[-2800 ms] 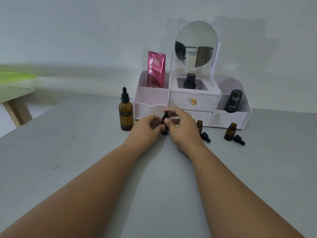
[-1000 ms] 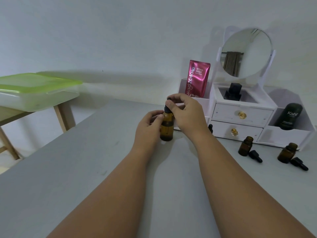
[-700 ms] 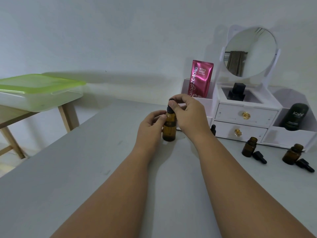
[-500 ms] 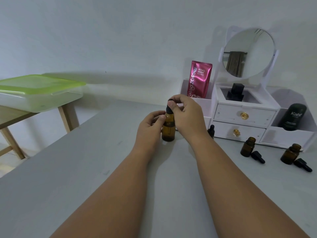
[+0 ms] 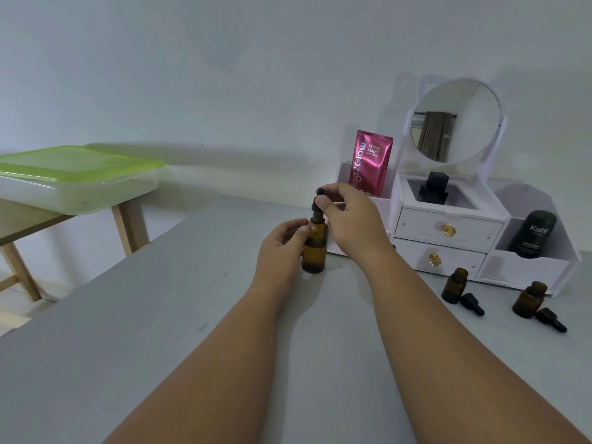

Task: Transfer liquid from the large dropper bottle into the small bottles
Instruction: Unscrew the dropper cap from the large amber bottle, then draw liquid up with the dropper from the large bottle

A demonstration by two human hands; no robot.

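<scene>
Your left hand [image 5: 280,251] grips the body of the large dropper bottle [image 5: 315,254]. The bottle stands upright on the grey table [image 5: 128,315], just left of the white organiser [image 5: 448,230]. Your right hand [image 5: 352,219] pinches the black dropper cap [image 5: 318,201] between thumb and fingertips, right above the bottle's neck. The cap sits tilted, and the view does not show whether it is clear of the neck or still on it.

To the right, near the organiser's front, 2 amber bottles stand open and well apart from your hands: the left small bottle [image 5: 455,285] and the right small bottle [image 5: 528,299]. A loose dropper [image 5: 472,304] lies on the table just beside the first, and a second loose dropper [image 5: 551,319] lies beside the other.

The organiser carries a round mirror [image 5: 456,120], a pink sachet [image 5: 370,163], a black square bottle [image 5: 434,187] and a dark Kahf container [image 5: 533,233]. At far left, a green-lidded box [image 5: 77,177] sits on a wooden table [image 5: 19,225].
</scene>
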